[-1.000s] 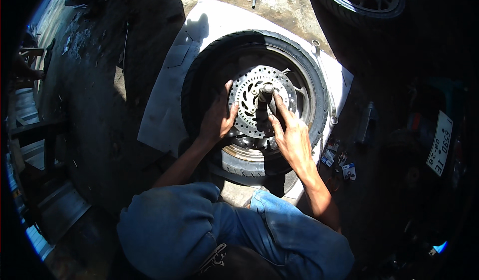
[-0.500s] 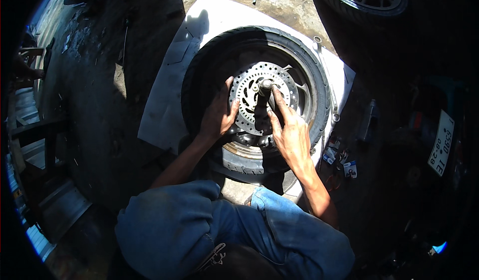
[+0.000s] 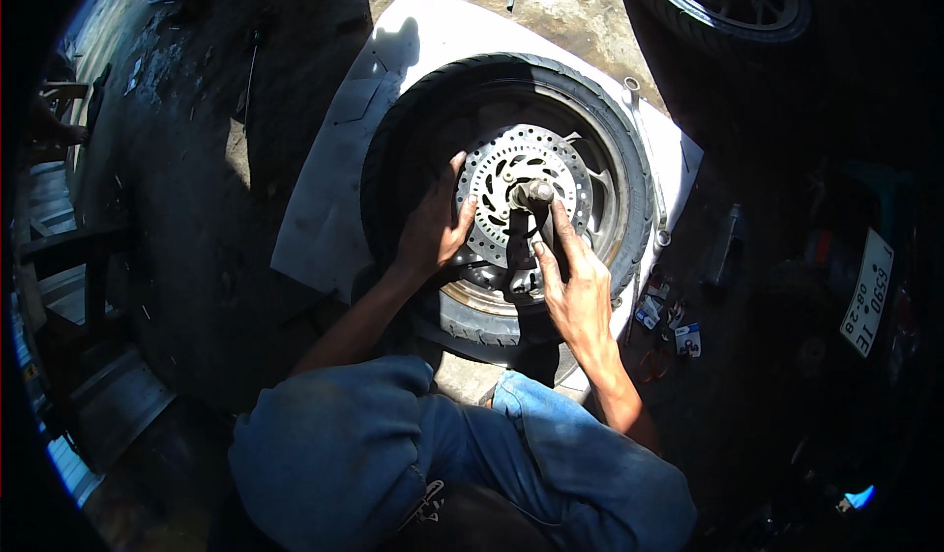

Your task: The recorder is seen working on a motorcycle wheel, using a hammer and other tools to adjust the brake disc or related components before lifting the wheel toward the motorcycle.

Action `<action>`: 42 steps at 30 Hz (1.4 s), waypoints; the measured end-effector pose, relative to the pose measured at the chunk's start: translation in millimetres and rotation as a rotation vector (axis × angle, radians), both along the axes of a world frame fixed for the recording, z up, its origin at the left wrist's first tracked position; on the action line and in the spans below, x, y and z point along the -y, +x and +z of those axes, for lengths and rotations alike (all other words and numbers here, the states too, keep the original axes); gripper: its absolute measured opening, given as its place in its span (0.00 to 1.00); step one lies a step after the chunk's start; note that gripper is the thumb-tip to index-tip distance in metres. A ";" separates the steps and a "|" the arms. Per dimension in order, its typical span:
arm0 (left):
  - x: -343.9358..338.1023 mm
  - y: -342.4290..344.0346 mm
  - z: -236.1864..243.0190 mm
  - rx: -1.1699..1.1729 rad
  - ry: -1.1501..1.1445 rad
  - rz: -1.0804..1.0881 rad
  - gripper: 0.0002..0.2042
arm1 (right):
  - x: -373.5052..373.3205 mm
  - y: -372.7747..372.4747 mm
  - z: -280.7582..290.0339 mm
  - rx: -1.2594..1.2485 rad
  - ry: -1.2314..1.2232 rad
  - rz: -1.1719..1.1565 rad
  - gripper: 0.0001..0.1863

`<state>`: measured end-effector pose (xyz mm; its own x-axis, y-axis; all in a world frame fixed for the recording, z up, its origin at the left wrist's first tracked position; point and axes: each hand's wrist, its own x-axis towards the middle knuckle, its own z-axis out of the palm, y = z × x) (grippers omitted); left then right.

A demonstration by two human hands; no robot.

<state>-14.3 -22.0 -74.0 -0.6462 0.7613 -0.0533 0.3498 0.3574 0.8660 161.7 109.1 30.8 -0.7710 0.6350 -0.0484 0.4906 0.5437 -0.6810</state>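
A motorcycle wheel with a black tyre lies flat in front of me, and a drilled brake disc faces up at its middle. From the hub sticks up a short metal shaft with a rounded end, leaning slightly toward my right. My left hand rests along the disc's left edge, thumb and fingers spread. Beside the shaft, my right hand has its index finger outstretched against or very near the top, with the thumb lower down. Whether the right fingers press on the shaft is hard to see.
Under the wheel is a white sheet. A long wrench lies along its right side. Small packets and a bottle are on the right; another wheel lies at the back. A wooden bench stands left.
The shaft's top has come nearer to me and a little to the right. My right hand has shifted the same way. My left hand stays on the disc's edge.
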 end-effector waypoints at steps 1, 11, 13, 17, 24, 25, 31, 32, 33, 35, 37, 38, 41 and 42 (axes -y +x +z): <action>0.6 -0.7 1.9 0.022 -0.005 0.001 0.31 | 5.4 2.2 2.6 -0.081 0.036 -0.012 0.35; 3.2 0.1 1.4 0.035 0.001 -0.004 0.31 | 11.0 8.4 -5.5 -0.177 0.000 -0.063 0.36; -1.8 0.1 -3.1 -0.095 0.055 0.022 0.34 | 9.5 8.6 -2.2 -0.163 0.019 -0.043 0.36; 0.5 -0.4 -5.9 -0.107 0.067 0.001 0.33 | 0.9 11.3 -26.2 0.020 0.032 0.005 0.34; 0.5 0.4 -2.8 0.021 0.067 0.018 0.30 | 5.7 17.5 -28.0 0.003 -0.009 0.013 0.35; -1.4 -0.8 -6.2 -0.062 0.079 0.019 0.31 | 4.9 15.8 -30.1 -0.004 0.007 0.010 0.34; 1.1 1.5 7.7 0.056 0.018 0.004 0.30 | 5.2 12.6 -12.8 -0.187 0.008 -0.060 0.35; 4.4 1.9 8.0 0.058 0.012 0.006 0.30 | 6.0 12.7 -11.7 -0.176 -0.015 -0.061 0.35; 2.0 1.4 7.0 0.055 0.010 0.000 0.30 | 6.5 14.5 -10.8 -0.087 0.013 -0.034 0.35; -1.9 1.7 0.2 0.008 0.036 -0.014 0.30 | 7.0 20.0 -34.9 -0.027 0.048 -0.016 0.35; 3.9 0.5 -7.3 -0.060 0.062 -0.006 0.31 | 6.9 12.3 -29.6 -0.011 0.022 -0.010 0.35; 6.3 -1.5 -11.8 -0.119 0.087 -0.001 0.32 | 7.5 9.7 -25.3 0.010 0.002 -0.016 0.35; 2.1 -1.1 -6.3 -0.075 0.071 -0.010 0.33 | 4.2 13.1 -17.0 -0.119 -0.013 -0.061 0.35; 1.6 -0.4 -5.1 -0.040 0.060 -0.013 0.32 | 3.1 11.3 -9.2 -0.115 -0.035 -0.078 0.35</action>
